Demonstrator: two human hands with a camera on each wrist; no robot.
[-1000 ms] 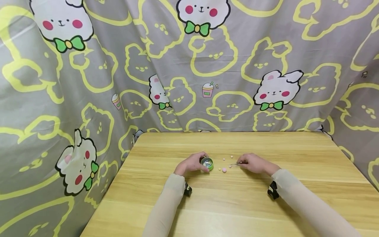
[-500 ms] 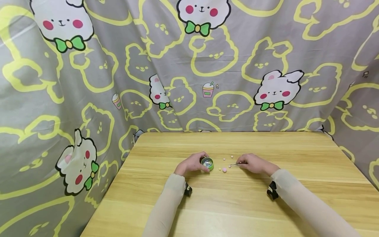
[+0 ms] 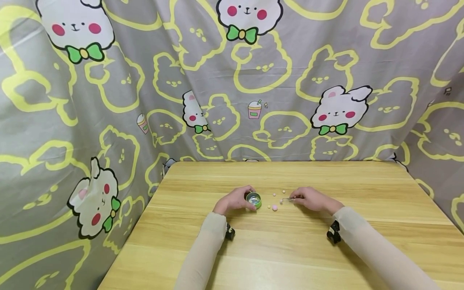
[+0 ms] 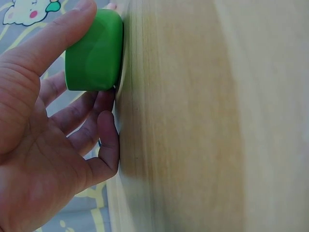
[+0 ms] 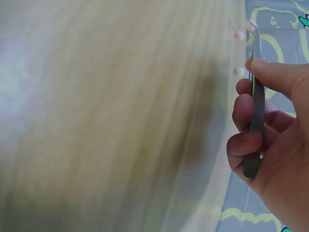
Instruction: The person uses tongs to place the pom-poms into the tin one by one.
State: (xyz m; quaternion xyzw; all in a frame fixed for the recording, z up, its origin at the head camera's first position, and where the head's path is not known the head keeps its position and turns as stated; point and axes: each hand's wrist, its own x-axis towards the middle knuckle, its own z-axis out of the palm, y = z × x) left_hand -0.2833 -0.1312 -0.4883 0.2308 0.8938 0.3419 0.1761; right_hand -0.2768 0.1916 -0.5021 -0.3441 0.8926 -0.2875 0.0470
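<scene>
My left hand (image 3: pixel 237 199) grips a small round green tin (image 3: pixel 257 205) standing open-topped on the table. Shiny, partly unclear contents show inside it. In the left wrist view, the thumb lies on the smooth side of the tin (image 4: pixel 94 53) and the fingers reach around beyond it. To the right, my right hand (image 3: pixel 311 199) pinches steel tweezers with a bent tip (image 5: pixel 257 101). A small pink ball (image 5: pixel 250 24) sits at the tweezer tip; the head view shows it just above or on the tabletop, I cannot tell which.
Several small balls lie between the hands: a larger pink ball (image 3: pixel 274 208), a yellow ball (image 3: pixel 269 207), a small pink ball (image 3: pixel 274 194) and a pale ball (image 3: pixel 284 191). The wooden table (image 3: pixel 282 257) meets a patterned curtain (image 3: pixel 268 80) behind.
The right hand has raised the tweezers' handle slightly, so they stand more steeply with the small ball at their tip. The left hand and the tin stay in place.
</scene>
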